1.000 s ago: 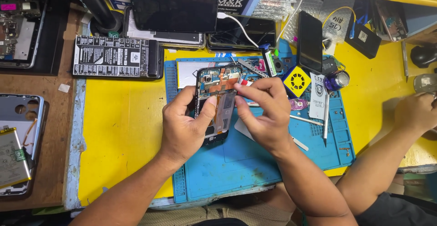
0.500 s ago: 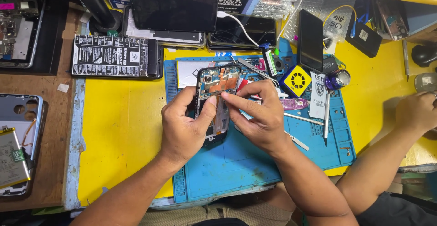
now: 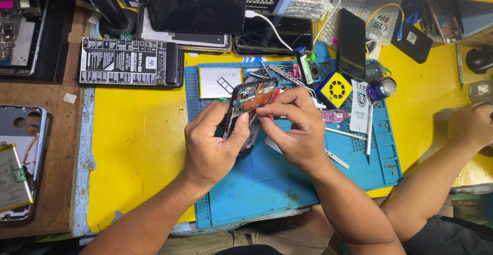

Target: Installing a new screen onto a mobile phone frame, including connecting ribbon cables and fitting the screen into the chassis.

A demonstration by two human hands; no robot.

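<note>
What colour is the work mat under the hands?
Blue; the work mat shows best in the head view.

left hand (image 3: 208,147): bare, no glove | right hand (image 3: 295,132): bare | forearms: sleeveless

The work mat (image 3: 287,183) is bright blue on a yellow bench top (image 3: 133,147). The opened phone (image 3: 250,101) shows dark innards with a copper-orange patch — a red-tipped tool (image 3: 273,97) beside it. Nearby: a yellow-and-black square fan (image 3: 334,89), a purple can (image 3: 382,87), a black-and-white printed box (image 3: 126,62).
</note>
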